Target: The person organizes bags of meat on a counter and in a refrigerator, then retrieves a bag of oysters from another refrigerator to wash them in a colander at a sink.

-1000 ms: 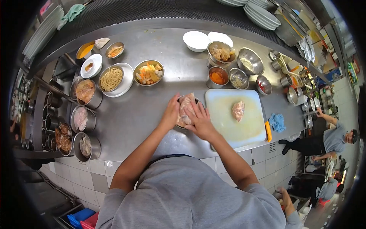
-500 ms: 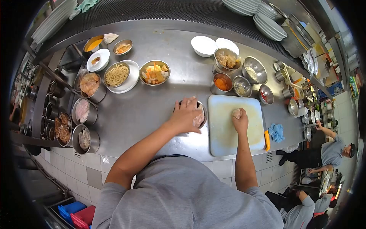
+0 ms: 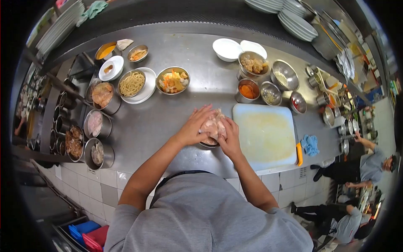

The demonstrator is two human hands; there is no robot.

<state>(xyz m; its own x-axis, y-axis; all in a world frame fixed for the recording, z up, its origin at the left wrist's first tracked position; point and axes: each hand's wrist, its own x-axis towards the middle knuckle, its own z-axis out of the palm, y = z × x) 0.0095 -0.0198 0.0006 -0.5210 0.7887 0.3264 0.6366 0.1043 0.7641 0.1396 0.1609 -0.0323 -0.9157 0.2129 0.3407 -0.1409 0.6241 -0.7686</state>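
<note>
Right hand (image 3: 230, 136) returned to meat bowl (image 3: 208, 143) beside board (image 3: 268, 134).

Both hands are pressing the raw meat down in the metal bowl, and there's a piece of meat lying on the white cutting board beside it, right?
Not quite. The head view shows the white cutting board bare. The left hand and right hand do press the raw meat into the metal bowl.

A restaurant kitchen: steel counter (image 3: 168, 122), ingredient tins (image 3: 95, 124), stacked plates (image 3: 298, 21).
</note>
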